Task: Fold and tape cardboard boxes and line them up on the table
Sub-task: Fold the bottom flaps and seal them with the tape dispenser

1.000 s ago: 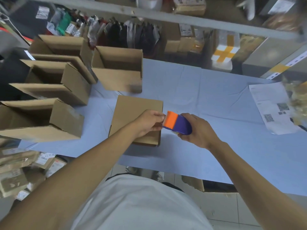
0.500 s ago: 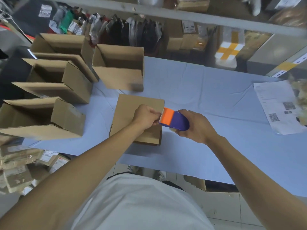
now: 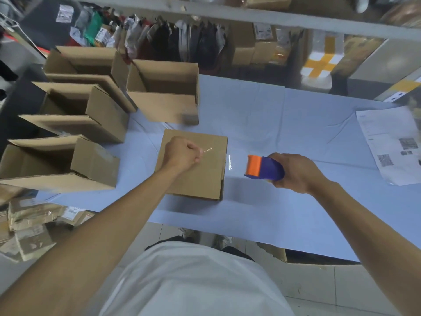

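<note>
Two hands in my head view, one entry each. Left hand (image 3: 182, 152): fingers curled tight into a fist above the closed box (image 3: 193, 163), pinching the end of a clear tape strip (image 3: 218, 156) that glints across the box top toward the right. Right hand (image 3: 296, 172): fingers wrapped round the purple-and-orange tape dispenser (image 3: 264, 168), held just off the box's right edge, orange end facing the box. I cannot tell whether the strip already touches the cardboard. Closed box: flaps-down, sitting on the blue table (image 3: 273, 124), near the front edge. Four open boxes: three along the left side (image 3: 68, 160) (image 3: 84, 110) (image 3: 86, 65), one behind the closed box (image 3: 164, 92), near it but apart. Printed sheet (image 3: 391, 144) at the far right of the table. Stacked parcels (image 3: 32, 222) lower left, beyond the table edge. My white shirt (image 3: 193, 281) fills the bottom.
</note>
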